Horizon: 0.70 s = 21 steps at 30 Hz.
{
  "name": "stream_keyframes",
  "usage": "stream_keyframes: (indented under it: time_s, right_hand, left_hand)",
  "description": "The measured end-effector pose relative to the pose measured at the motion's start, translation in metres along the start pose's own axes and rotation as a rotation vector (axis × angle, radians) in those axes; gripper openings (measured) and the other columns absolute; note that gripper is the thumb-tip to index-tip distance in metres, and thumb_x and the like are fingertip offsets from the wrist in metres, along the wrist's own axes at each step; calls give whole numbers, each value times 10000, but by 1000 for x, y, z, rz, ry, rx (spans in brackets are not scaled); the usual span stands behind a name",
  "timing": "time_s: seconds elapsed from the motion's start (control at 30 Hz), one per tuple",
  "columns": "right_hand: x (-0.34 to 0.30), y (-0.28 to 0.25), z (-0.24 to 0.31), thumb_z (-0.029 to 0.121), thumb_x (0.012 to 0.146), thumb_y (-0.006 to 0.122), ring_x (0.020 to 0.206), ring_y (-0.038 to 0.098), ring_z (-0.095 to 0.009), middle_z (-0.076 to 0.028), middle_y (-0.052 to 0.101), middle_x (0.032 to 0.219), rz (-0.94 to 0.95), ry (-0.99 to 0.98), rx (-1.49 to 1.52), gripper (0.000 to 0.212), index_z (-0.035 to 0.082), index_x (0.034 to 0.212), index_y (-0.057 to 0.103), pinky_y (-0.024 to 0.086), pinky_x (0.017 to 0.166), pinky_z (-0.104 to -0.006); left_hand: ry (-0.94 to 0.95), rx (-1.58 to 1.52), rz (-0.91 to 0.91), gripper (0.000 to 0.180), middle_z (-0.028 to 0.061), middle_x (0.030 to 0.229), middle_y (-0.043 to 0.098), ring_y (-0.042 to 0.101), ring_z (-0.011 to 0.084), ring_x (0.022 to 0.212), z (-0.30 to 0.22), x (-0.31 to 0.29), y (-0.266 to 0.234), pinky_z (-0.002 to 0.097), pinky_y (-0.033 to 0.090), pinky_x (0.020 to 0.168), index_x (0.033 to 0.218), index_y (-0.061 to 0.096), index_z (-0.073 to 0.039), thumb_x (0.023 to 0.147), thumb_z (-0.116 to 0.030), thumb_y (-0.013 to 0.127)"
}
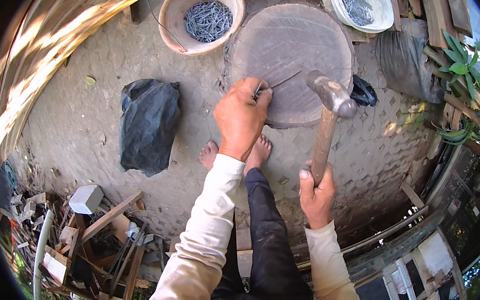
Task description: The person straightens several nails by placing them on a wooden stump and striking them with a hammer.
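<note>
My left hand (237,118) is closed in a pinch over the near edge of a round wooden stump (295,35). Between thumb and fingers shows part of a thin metal nail (258,89), mostly hidden by the fingertips. From there a thin dark line slants across the wood; whether it is a crack, a shadow or a wire, I cannot tell. My right hand (317,197) grips the wooden handle of a hammer (328,109) low down. Its steel head is at the stump's right side, apart from the left fingers.
Beyond the stump stand a clay-coloured bowl (169,12) of nails (208,21) and a white bowl (384,20) with more nails. Black plastic (148,125) lies on the ground at left. Planks (44,36) lean far left; scrap wood (110,258) fills the lower left. My bare feet (260,152) are near the stump.
</note>
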State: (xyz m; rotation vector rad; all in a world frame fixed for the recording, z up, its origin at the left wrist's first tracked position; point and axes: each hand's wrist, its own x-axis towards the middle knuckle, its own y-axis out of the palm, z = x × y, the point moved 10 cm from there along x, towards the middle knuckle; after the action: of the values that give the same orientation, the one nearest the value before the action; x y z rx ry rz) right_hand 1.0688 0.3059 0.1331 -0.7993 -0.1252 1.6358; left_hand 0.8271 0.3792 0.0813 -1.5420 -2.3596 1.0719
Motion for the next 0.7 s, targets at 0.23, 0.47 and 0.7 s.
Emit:
stream_keyframes:
  time_s: [0.23, 0.47, 0.7]
  right_hand:
    - [23, 4, 7, 225, 949, 672, 581, 618, -178, -80, 615, 661, 89, 53, -87, 265, -16, 1004, 575, 477, 544, -334]
    - [10, -6, 17, 231, 941, 681, 572, 629, -183, -84, 620, 655, 5, -84, 8, 255, 1, 980, 578, 483, 543, -346]
    - [29, 16, 7, 291, 925, 707, 604, 666, -333, -164, 639, 673, 104, -98, -300, 316, 5, 983, 585, 504, 567, -417]
  left_hand:
    - [-32, -13, 29, 156, 109, 813, 709, 689, 268, 747, -1, 7, -5, 369, 516, 691, 922, 725, -100, 815, -213, 738]
    - [-221, -4, 87, 167, 110, 735, 698, 681, 268, 696, 9, 13, -3, 378, 509, 673, 883, 714, -88, 805, -231, 755]
    - [-200, 6, 100, 181, 125, 771, 707, 684, 285, 714, 9, 15, -3, 395, 516, 693, 884, 707, -80, 808, -237, 757]
